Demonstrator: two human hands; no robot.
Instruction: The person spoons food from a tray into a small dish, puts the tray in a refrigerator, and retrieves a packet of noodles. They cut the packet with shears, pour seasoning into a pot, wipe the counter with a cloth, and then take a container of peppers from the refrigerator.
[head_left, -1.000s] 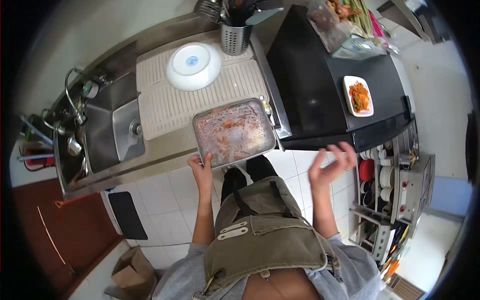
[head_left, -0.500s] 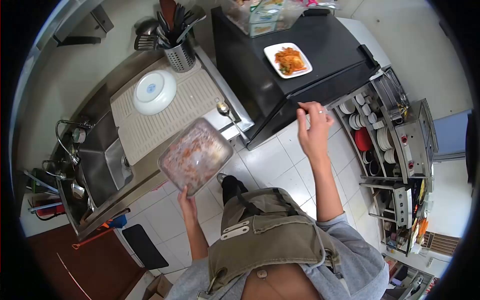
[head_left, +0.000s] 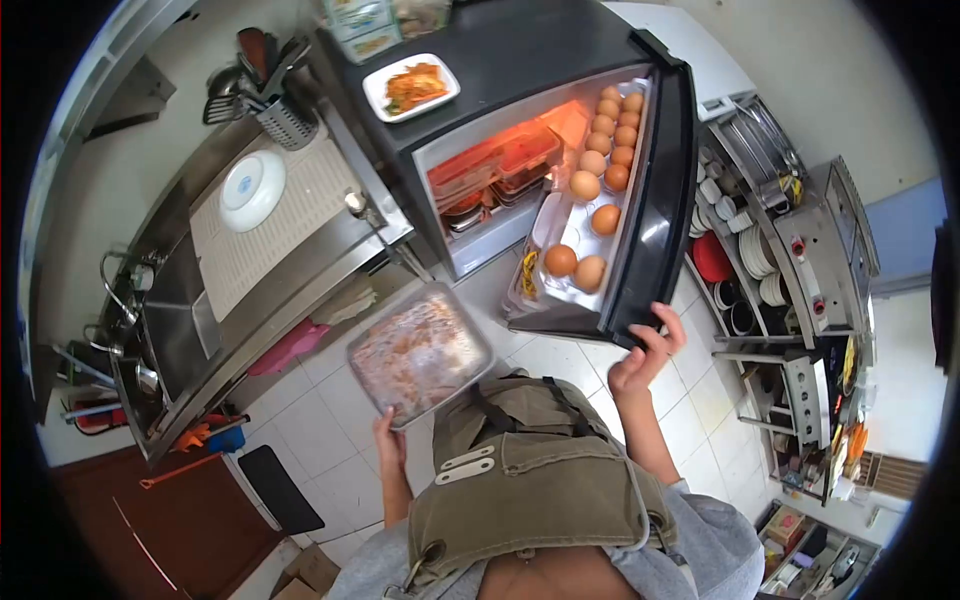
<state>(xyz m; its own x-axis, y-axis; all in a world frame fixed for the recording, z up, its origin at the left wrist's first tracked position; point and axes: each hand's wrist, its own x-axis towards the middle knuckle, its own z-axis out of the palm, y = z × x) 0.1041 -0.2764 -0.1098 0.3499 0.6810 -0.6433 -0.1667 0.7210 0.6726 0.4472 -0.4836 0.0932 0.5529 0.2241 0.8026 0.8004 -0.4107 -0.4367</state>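
Note:
My left hand (head_left: 391, 442) grips the near edge of a rectangular container (head_left: 424, 354) with a clear, hazy cover and reddish-brown and pale food inside. It is held over the floor, tilted, beside the counter. My right hand (head_left: 650, 360) is at the free edge of the dark refrigerator door (head_left: 655, 225), its fingers apart and fingertips right at the door's corner. The door stands open. Brown eggs (head_left: 592, 162) sit in a clear tray on its inner side. Inside the refrigerator, red-lidded containers (head_left: 497, 168) are stacked.
A white dish of orange-red food (head_left: 412, 88) sits on the refrigerator top. On the left counter are an upturned white bowl (head_left: 252, 191), a spoon (head_left: 358, 206) and a utensil holder (head_left: 286, 126), near the sink (head_left: 172, 300). Shelves with dishes (head_left: 760, 262) stand at right.
The refrigerator door has swung open, showing eggs and containers inside. My right hand has moved down toward me with the door's edge. The container in my left hand has shifted slightly right and nearer.

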